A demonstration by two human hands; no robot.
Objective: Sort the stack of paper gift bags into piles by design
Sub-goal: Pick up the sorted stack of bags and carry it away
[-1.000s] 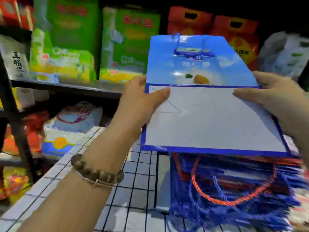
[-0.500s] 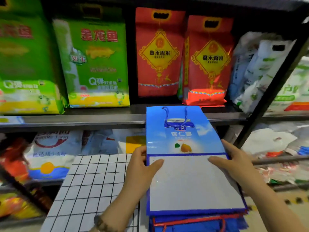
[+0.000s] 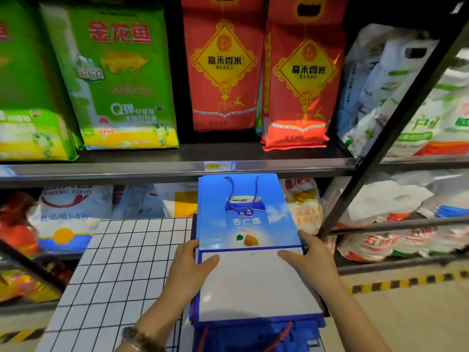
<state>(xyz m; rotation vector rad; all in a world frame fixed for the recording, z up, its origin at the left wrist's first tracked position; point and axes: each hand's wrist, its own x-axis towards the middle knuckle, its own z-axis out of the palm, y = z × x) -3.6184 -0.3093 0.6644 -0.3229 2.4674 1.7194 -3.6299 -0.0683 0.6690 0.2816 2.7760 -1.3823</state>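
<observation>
Left grip (image 3: 187, 273), right grip (image 3: 312, 265) pinch blue bag (image 3: 243, 217) edges (thumbs atop); tiled table (image 3: 121, 262) leftward.

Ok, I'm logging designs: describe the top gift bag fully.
The top gift bag is glossy blue paper, folded flat, its white base panel turned up nearest the camera. It shows a cup, white characters, a leaf and orange fruit, with a blue cord handle. It lies over the stack; the left hand and right hand grip its side edges.
</observation>
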